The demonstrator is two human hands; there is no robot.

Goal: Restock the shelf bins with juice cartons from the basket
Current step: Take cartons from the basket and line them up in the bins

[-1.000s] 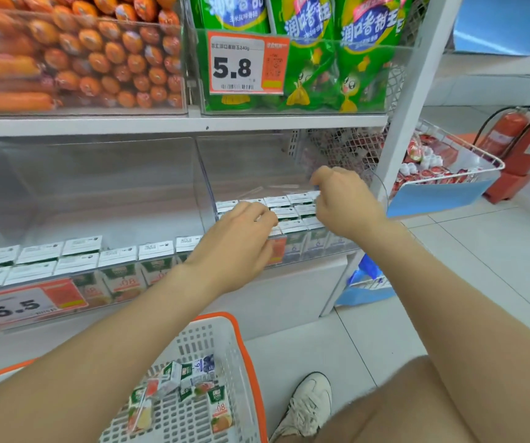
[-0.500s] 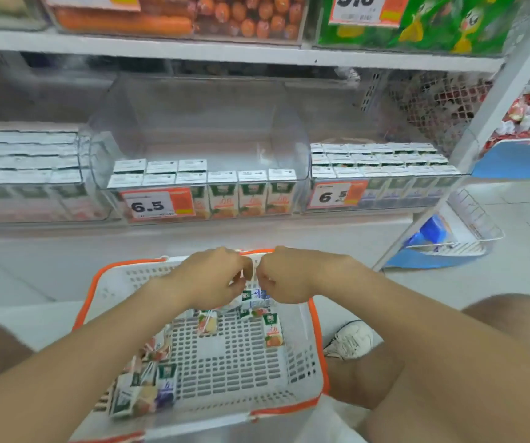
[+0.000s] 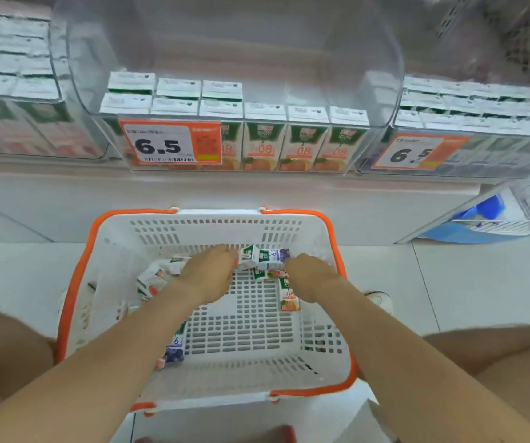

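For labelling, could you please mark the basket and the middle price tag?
basket (image 3: 218, 233), head view, on its white far wall.
middle price tag (image 3: 158, 146), head view, on the printed 6.5.

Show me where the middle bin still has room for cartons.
The middle bin is bare behind the three right-hand front cartons, beside the short second row, and all across its back. The left bin and right bin are packed several rows deep.

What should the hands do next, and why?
Probably close the left hand and right hand on the cartons between them in the basket and lift. Both hands are at those cartons, a grip isn't clear, and the middle bin has room behind its front row.
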